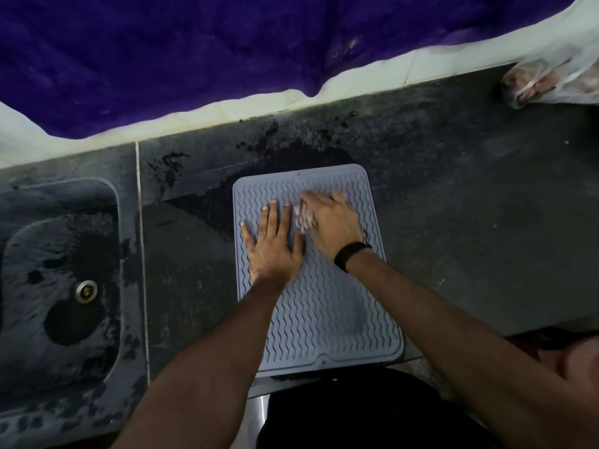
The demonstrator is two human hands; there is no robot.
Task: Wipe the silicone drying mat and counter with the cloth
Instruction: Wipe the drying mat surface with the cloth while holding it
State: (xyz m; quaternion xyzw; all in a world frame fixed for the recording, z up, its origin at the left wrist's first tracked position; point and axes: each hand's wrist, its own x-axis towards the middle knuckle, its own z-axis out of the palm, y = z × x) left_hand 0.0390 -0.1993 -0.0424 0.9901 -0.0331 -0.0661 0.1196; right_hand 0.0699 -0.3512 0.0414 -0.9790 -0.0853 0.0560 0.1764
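Dim light — purple cloth (162,53) over pale tiled wall (259,105) (sink (58,270) left).

bare forearms, no sleeves showing; a black band (351,255) circles the right wrist

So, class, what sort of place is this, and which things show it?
Most likely a home kitchen: a sink with a drain set in a dark counter, and a ridged drying mat lying on it.
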